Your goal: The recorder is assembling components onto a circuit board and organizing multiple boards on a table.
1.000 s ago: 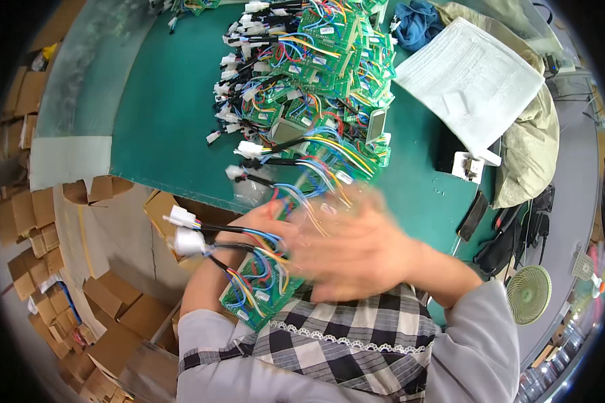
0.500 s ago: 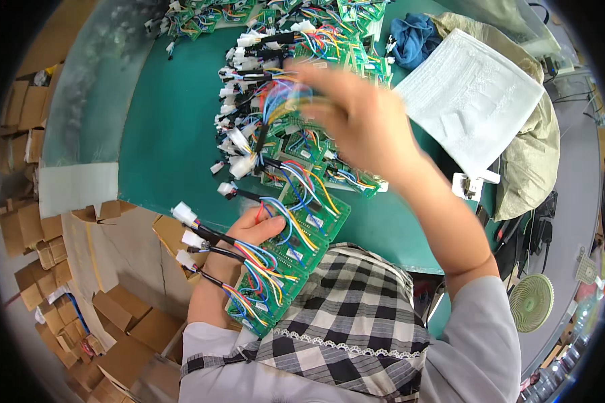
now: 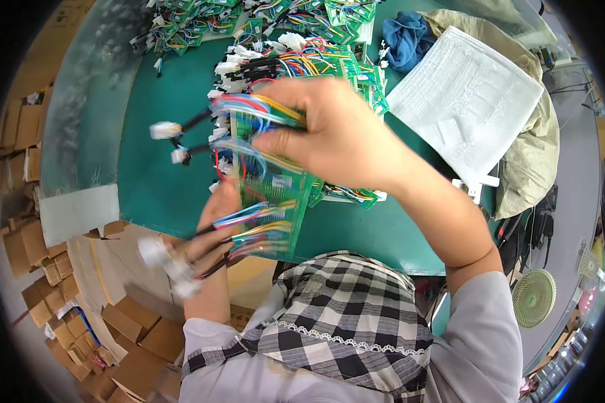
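Observation:
A green circuit board panel [image 3: 279,195] with coloured wire harnesses stands tilted up over the front of the green table. My left hand [image 3: 216,218] is closed on its left edge, partly hidden behind wires and blurred by motion. At the panel's upper end my right hand [image 3: 336,131] is closed, its thumb and fingers pinching around the board and its blue and yellow wires. White connectors [image 3: 165,130] on black sleeves stick out to the left of the upper wires. Lower white connectors [image 3: 168,265] hang blurred past my left hand.
More wired circuit boards [image 3: 316,60] lie in rows beyond my hands, with another heap [image 3: 195,27] at the far left. On the right are a blue cloth [image 3: 408,40], a white foam sheet [image 3: 467,101] and a small green fan [image 3: 534,298]. Cardboard boxes [image 3: 138,329] stand on the floor at left.
The panel has been raised away from my lap and turned more upright. My right hand has come down from the wires over the table onto the panel's upper end. My left hand has moved slightly left.

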Action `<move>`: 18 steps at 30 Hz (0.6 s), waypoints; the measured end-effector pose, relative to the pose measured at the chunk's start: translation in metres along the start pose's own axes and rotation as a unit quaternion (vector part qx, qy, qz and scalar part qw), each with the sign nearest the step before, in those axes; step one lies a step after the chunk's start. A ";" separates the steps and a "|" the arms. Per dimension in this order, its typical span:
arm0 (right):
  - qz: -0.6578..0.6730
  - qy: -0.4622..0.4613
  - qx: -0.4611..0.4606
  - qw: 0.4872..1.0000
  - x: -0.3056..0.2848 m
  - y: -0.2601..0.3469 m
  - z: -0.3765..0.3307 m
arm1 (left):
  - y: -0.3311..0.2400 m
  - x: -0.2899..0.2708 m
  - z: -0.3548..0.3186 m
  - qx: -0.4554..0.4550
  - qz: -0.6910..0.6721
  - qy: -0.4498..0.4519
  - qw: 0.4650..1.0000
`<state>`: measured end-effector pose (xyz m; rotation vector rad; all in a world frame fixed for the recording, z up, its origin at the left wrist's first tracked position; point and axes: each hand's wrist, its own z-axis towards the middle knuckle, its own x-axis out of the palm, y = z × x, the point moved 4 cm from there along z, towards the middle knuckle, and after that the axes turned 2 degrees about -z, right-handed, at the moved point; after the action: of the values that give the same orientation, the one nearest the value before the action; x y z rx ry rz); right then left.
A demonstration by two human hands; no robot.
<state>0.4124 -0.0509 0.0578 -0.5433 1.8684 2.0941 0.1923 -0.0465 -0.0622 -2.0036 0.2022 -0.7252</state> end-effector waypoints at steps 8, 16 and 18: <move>-0.255 -0.144 -0.100 0.951 -0.020 0.009 0.026 | -0.042 0.018 0.001 0.199 0.236 -0.051 0.950; -0.355 0.016 0.036 0.934 -0.061 -0.028 0.058 | -0.030 0.015 -0.003 0.100 0.069 -0.014 0.992; -0.372 -0.116 -0.069 0.918 -0.054 -0.026 0.051 | -0.044 0.022 -0.001 0.165 0.080 -0.036 0.982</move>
<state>0.4676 0.0052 0.0643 -0.8341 1.1247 1.6729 0.2034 -0.0335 -0.0161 -1.6723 0.1839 -0.5447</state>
